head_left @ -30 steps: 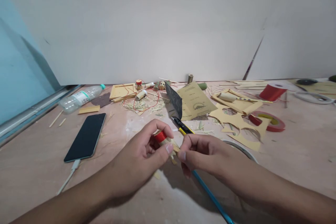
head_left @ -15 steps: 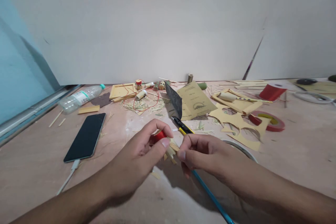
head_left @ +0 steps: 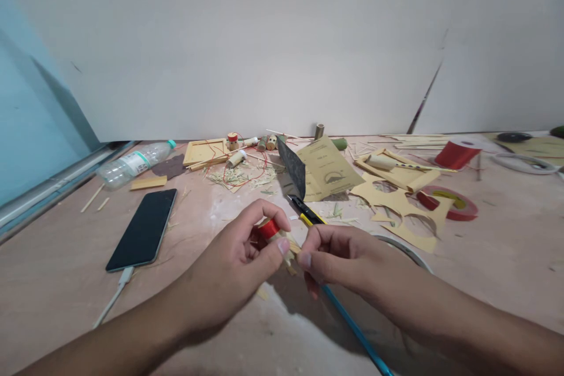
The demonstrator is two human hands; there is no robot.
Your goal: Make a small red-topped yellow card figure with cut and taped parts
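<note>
My left hand [head_left: 233,264] is closed round a small bamboo piece with a red band [head_left: 269,229], thumb and forefinger pinching it. My right hand [head_left: 339,258] is closed in a pinch against the pale splints at the piece's end [head_left: 291,249]. A yellow and black utility knife [head_left: 305,211] lies just behind the right hand's knuckles; whether the hand grips it I cannot tell. A blue rod [head_left: 352,329] runs from under the right hand toward the bottom edge.
A black phone [head_left: 143,229] on a white cable lies at the left, a plastic bottle [head_left: 134,164] behind it. Folded sandpaper [head_left: 317,173], cut-out yellow sheets [head_left: 396,200], red tape rolls [head_left: 456,155], bamboo pieces and shavings litter the far side of the wooden table [head_left: 506,247].
The red-banded piece has turned slightly in my left fingers; both hands stay in nearly the same place.
</note>
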